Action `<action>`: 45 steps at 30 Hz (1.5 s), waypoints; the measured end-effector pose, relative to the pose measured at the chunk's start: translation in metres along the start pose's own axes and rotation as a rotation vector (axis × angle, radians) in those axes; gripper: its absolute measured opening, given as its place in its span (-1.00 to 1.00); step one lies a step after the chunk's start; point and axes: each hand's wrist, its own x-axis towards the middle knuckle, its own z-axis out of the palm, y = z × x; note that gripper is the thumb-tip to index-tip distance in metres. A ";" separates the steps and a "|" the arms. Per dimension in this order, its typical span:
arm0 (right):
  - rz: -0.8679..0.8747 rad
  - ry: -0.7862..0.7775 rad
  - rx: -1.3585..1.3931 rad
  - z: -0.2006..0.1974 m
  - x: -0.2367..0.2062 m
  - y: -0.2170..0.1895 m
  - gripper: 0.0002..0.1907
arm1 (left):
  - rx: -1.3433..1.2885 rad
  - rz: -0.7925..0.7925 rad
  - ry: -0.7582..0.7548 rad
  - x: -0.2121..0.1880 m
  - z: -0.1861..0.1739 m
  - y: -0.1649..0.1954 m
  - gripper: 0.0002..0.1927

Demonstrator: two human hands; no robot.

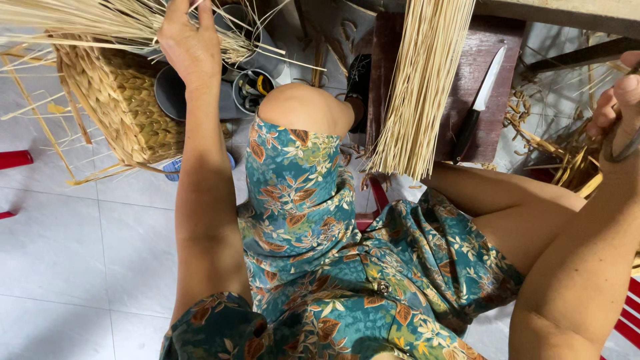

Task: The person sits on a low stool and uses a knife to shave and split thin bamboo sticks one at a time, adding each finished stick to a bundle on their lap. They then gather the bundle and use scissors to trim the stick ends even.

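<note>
Reaching left hand (189, 41) grips straw (100, 23) above grey tubs (250, 90) holding tools.

Right hand (617, 110) cut off at edge
</note>
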 end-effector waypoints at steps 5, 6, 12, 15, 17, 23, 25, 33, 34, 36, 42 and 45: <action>-0.050 -0.026 -0.042 0.009 -0.001 -0.011 -0.43 | -0.368 -0.294 -0.139 -0.002 -0.003 -0.016 -0.75; -0.034 -0.014 -0.046 0.012 -0.001 -0.015 -0.41 | -0.436 -0.311 -0.137 -0.001 -0.004 -0.019 -0.76; 0.022 -0.083 0.130 0.022 -0.008 -0.029 -0.48 | -0.358 -0.374 -0.168 0.018 -0.007 -0.016 -0.82; -0.033 -0.063 0.132 0.018 -0.009 -0.036 -0.61 | -0.435 -0.166 -0.105 0.020 -0.022 0.025 -0.70; -0.041 -0.032 0.105 0.018 -0.009 -0.039 -0.66 | -0.516 -0.055 -0.047 0.021 -0.036 0.065 -0.69; -0.041 -0.033 0.088 0.017 0.003 -0.032 -0.74 | -0.776 0.117 -0.013 0.004 -0.071 0.195 -0.62; -0.034 -0.020 0.024 0.013 0.009 -0.023 -0.76 | -0.848 0.128 -0.047 -0.007 -0.065 0.224 -0.59; -0.091 -0.089 -0.002 0.002 0.025 0.010 -0.87 | -0.774 -0.192 -0.634 -0.113 0.053 0.239 -0.48; -0.081 -0.076 -0.004 0.004 0.026 0.010 -0.85 | -0.754 -0.270 -0.684 -0.128 0.072 0.236 -0.35; -0.083 -0.084 -0.156 0.011 0.027 0.008 -0.82 | -0.576 -0.361 -0.739 -0.154 0.100 0.226 -0.21; -0.217 -0.143 -0.068 0.032 0.027 -0.012 -0.81 | -0.812 -0.741 -0.774 -0.171 0.147 0.226 0.01; -0.265 -0.093 -0.211 0.038 0.029 -0.015 -0.77 | -0.846 -0.735 -0.777 -0.167 0.152 0.237 -0.20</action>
